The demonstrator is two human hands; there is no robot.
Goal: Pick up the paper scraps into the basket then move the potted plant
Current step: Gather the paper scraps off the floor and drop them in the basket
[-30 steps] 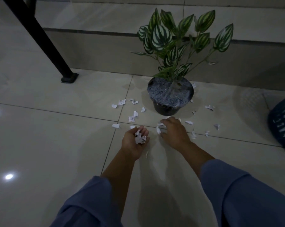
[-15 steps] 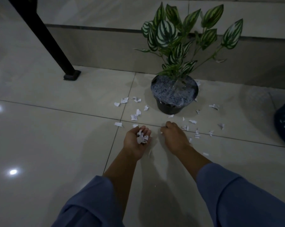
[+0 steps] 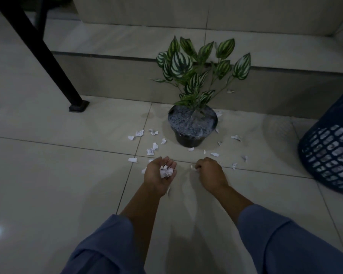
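Observation:
White paper scraps [image 3: 152, 146] lie scattered on the tiled floor around a potted plant [image 3: 193, 123] with striped green leaves in a dark pot. My left hand [image 3: 158, 177] is palm up in front of the pot, cupping a small heap of scraps. To its right, my right hand [image 3: 210, 173] rests knuckles up on the floor, fingers pinched on a scrap at its left edge. A dark blue lattice basket [image 3: 330, 153] stands at the right edge, partly cut off.
A black slanted furniture leg [image 3: 54, 70] with a foot pad stands at the back left. A low tiled step [image 3: 117, 76] runs behind the plant. Open floor tiles spread to the left and in front of me.
My right hand has pulled back from the scraps just below the pot and closed on one. The left hand stays cupped. The camera has tilted up, and more of the basket shows.

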